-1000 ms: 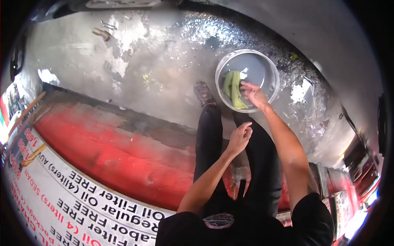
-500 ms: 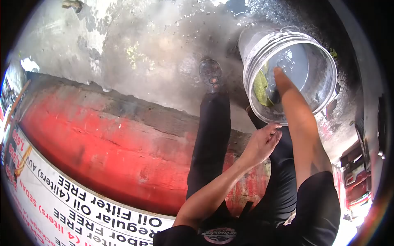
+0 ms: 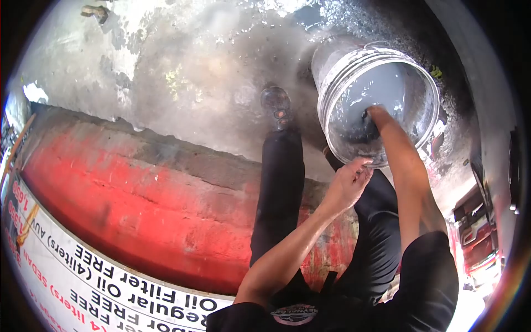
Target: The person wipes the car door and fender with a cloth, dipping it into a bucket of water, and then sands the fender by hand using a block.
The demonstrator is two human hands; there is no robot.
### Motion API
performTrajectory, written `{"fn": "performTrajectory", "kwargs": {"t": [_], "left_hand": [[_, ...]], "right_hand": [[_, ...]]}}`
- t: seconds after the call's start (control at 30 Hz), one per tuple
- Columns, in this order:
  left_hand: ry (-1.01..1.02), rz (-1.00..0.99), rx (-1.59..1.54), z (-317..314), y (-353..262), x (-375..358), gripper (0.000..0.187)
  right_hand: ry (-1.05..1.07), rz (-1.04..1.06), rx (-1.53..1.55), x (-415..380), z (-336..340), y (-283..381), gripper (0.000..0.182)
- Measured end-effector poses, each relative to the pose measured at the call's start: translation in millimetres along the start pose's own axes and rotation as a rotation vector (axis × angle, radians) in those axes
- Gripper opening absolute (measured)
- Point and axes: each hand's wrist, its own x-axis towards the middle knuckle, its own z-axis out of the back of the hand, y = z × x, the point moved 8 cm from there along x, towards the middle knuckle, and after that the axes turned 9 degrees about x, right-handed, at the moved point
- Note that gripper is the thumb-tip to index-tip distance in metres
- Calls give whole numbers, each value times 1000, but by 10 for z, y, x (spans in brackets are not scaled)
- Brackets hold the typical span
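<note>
A whitish plastic bucket (image 3: 326, 105) of cloudy grey water (image 3: 387, 83) stands tilted in view on the wet ground. My left hand (image 3: 353, 180) is closed at its near rim, fingers curled against the edge. Inside the bucket, my right hand (image 3: 376, 115) reaches into the water near the left wall. Its fingers are under the surface, so what they hold, if anything, is hidden. Around them the water looks dark and rippled.
My shoe (image 3: 275, 105) rests on the wet concrete ground (image 3: 210, 72) left of the bucket. A red-painted concrete ledge (image 3: 144, 193) runs beneath my legs. At lower left is a printed sign (image 3: 133, 282). A small brown object (image 3: 95, 12) lies far off.
The yellow-green cloth seen at the bucket's inner left side has gone from sight. My right hand has moved lower in the water. The bucket sits slightly farther left in view.
</note>
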Motion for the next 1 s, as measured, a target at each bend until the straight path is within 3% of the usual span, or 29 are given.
{"fn": "performTrajectory", "kwargs": {"t": [0.1, 0.43, 0.67, 0.83, 0.9, 1.0], "left_hand": [[51, 46, -210, -89, -4, -13, 42], [69, 43, -42, -59, 71, 61, 44], [83, 85, -94, -57, 159, 165, 44], [-29, 113, -290, -87, 220, 227, 60], [-89, 115, -302, -66, 218, 253, 73], [-86, 120, -237, -77, 192, 278, 73]], "right_hand": [[-30, 20, -13, 56, -7, 63, 38], [-67, 36, -32, 96, -70, 199, 39], [-90, 159, 9, -306, 439, 159, 41], [133, 412, 436, -797, 686, 358, 43], [215, 388, 684, -931, 692, 267, 44], [167, 234, 1027, -987, 619, 25, 43]]}}
